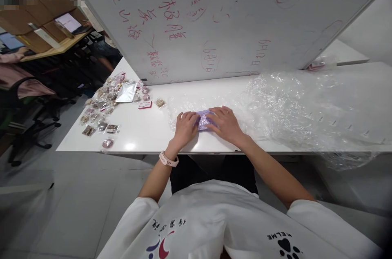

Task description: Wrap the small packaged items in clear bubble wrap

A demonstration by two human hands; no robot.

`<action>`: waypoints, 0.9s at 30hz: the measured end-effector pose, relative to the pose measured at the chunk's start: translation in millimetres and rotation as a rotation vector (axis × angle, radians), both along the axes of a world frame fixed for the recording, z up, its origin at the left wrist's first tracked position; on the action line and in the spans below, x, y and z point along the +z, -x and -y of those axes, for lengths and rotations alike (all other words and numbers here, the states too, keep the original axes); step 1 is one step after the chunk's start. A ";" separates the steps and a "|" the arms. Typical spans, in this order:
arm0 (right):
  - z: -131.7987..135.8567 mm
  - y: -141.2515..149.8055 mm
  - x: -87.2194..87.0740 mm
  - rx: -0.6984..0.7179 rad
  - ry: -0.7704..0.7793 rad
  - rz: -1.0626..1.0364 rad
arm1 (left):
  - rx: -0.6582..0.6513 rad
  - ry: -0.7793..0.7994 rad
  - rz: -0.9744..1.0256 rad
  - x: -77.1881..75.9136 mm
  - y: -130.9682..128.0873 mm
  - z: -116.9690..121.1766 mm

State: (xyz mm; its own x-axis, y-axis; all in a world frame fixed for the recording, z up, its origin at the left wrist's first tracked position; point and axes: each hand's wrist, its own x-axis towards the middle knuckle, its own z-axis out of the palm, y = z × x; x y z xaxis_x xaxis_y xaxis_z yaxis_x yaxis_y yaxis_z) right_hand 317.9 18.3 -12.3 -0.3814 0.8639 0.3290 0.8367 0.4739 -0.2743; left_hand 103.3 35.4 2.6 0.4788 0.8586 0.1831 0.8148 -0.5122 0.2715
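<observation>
Pressing on a purple packet (203,121) with both bare hands, near the front edge of a white table (162,144), directly before the body. Lies between left hand (184,129) and right hand (227,126), beside loose clear film (275,116) spread broadly to the right. Shows fingers slightly apart and bent at the left side, more widely spread at the right, with thumbs turned inward; cannot tell whether clamped on packet or film. Calls for light, even pressure, worked from the middle outward to ease out slack without creasing. Steady one end with the left, smooth with the right, and keep trailing film from tugging the packet askew. Seems to run longest from left to right, ends partly hidden under the hands, roughly parallel to the table's front edge. Bears no visible mark of front or back.
</observation>
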 end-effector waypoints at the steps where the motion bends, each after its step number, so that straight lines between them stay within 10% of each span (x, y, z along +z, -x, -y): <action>1: 2.1 0.4 -2.7 0.067 0.054 0.013 | -0.063 0.052 -0.017 -0.1 5.3 2.4; 4: 1.8 -1.5 -13.3 0.131 0.197 0.027 | -0.126 0.182 -0.015 -1.3 27.1 3.2; 12: -10.1 -5.7 -13.9 0.076 0.222 -0.067 | 0.280 0.206 0.309 12.1 80.9 -5.6; 16: -27.4 -11.0 -0.5 -0.004 0.257 -0.143 | 0.449 -0.275 0.404 29.6 79.3 1.2; 19: -51.5 -15.9 7.0 -0.009 0.362 -0.223 | 0.347 -0.562 0.433 35.3 55.8 9.1; 24: -90.2 -14.9 14.5 0.130 0.616 -0.323 | -0.074 -0.149 0.188 10.7 -0.6 -1.0; 27: -89.5 -8.6 23.9 -0.060 0.430 -0.155 | -0.072 0.122 0.028 -14.0 -16.1 -18.4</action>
